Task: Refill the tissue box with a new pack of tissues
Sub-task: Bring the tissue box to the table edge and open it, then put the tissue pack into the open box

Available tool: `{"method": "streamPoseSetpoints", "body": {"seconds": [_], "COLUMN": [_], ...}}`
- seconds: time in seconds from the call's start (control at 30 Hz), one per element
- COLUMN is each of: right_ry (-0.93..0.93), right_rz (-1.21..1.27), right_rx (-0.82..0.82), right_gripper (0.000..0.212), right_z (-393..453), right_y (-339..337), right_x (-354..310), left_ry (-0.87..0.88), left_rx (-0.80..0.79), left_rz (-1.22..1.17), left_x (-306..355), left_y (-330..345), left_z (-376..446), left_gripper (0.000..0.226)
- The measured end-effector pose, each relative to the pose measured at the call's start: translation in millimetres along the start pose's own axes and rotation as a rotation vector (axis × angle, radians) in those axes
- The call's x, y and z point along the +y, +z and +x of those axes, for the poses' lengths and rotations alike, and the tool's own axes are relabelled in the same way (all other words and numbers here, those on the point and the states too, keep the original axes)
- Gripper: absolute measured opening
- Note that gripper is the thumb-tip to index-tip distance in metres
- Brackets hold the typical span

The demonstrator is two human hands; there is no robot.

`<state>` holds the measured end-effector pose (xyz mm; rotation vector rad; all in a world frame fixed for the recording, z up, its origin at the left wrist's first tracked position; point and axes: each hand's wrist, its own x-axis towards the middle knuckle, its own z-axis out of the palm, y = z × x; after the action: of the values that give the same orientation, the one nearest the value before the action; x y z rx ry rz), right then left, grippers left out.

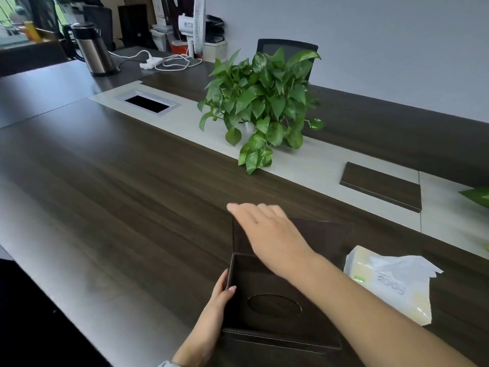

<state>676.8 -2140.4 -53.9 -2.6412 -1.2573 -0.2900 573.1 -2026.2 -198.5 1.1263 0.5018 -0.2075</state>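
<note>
A dark brown leather tissue box (272, 311) lies upside down and open on the table near its front edge; the oval slot shows at its bottom, and nothing is inside. Its flap (325, 237) lies folded back on the far side. My left hand (219, 300) grips the box's left wall. My right hand (267, 234) reaches across over the flap's left end, fingers spread and flat, holding nothing. A pack of tissues (391, 284) in clear plastic wrap lies on the table just right of the box.
A potted green plant (262, 102) stands on the table's pale centre strip beyond the box. A dark cover panel (381, 186) lies at right, an open cable hatch (146, 102) at the far left. A metal kettle (92, 51), a power strip and a fan are farther back.
</note>
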Motion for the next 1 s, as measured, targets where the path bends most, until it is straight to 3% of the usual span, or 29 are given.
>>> {"method": "streamPoseSetpoints", "body": {"seconds": [0.23,0.33,0.4,0.47,0.57,0.67,0.77,0.83,0.93,1.0], "right_ry": [0.112,0.094,0.073,0.093,0.243,0.541,0.921,1.122,1.243,1.218], "right_rz": [0.168,0.22,0.294,0.334,0.394,0.505,0.52,0.536,0.601,0.69], "right_rx": [0.094,0.109,0.119,0.173,0.262,0.348,0.453,0.429,0.222,0.07], "right_gripper": [0.034,0.036,0.036,0.037,0.04,0.042,0.051,0.064,0.11,0.127], "right_z": [15,12,5,-10,-53,-115,-181,-222,-271,-286], "right_y": [14,13,6,-2,-10,-15,-19,-21,-15,-4], "right_x": [26,26,24,26,42,68,99,119,145,159], "left_ry": [0.099,0.155,0.204,0.216,0.231,0.245,0.253,0.255,0.262,0.26], "left_rx": [0.066,0.128,0.17,0.188,0.202,0.23,0.243,0.25,0.276,0.293], "left_rz": [0.246,0.317,0.367,0.39,0.42,0.435,0.449,0.467,0.463,0.451], "left_x": [37,40,35,33,31,28,27,28,28,27], "left_y": [21,29,29,27,24,21,20,22,29,33], "left_z": [29,39,44,46,48,51,51,48,43,41], "left_gripper": [0.055,0.02,0.039,0.044,0.04,0.037,0.036,0.037,0.035,0.033]}}
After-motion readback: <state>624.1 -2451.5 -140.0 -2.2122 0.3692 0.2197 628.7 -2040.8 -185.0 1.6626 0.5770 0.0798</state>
